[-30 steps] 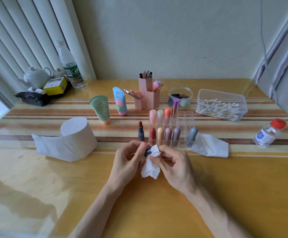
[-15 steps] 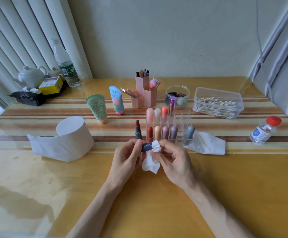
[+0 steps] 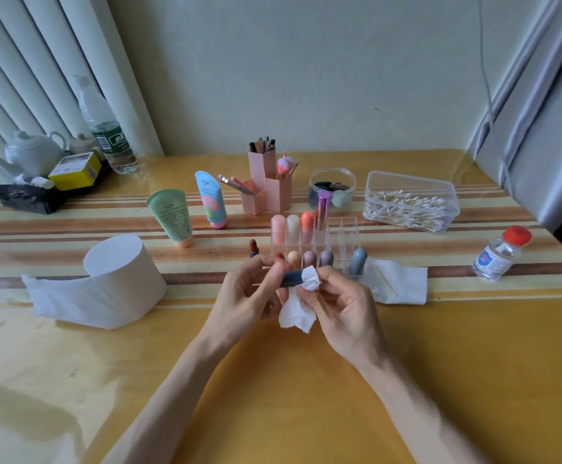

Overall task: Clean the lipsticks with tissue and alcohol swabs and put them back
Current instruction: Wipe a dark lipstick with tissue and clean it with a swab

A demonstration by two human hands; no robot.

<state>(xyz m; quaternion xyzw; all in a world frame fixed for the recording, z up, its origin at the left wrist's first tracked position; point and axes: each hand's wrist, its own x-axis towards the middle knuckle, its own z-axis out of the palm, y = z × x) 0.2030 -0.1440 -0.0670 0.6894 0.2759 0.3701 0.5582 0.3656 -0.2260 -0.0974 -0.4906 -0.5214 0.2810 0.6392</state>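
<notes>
My left hand [image 3: 246, 296] pinches a dark blue lipstick cap [image 3: 293, 278] held sideways. My right hand [image 3: 343, 306] presses a crumpled white tissue [image 3: 301, 304] against the cap's right end. Just behind my left fingers stands the uncapped lipstick [image 3: 253, 248] with its reddish-brown tip up. A clear acrylic organizer [image 3: 348, 234] behind my hands holds several capped lipsticks in pastel colours. A tissue roll [image 3: 115, 272] lies at the left, a clear box of cotton swabs [image 3: 410, 202] at the back right, and an alcohol bottle [image 3: 500, 257] with a red cap at the far right.
A spread tissue with a swab stick on it [image 3: 397, 281] lies right of the organizer. Two cosmetic tubes [image 3: 172, 217], pink brush holders [image 3: 266, 189] and a clear jar [image 3: 331, 190] stand behind. A teapot, a yellow box and a water bottle [image 3: 105, 128] sit at the back left.
The tissue has bunched more tightly around the cap's right end, and my hands have shifted slightly as they rub it. The view has drifted a little.
</notes>
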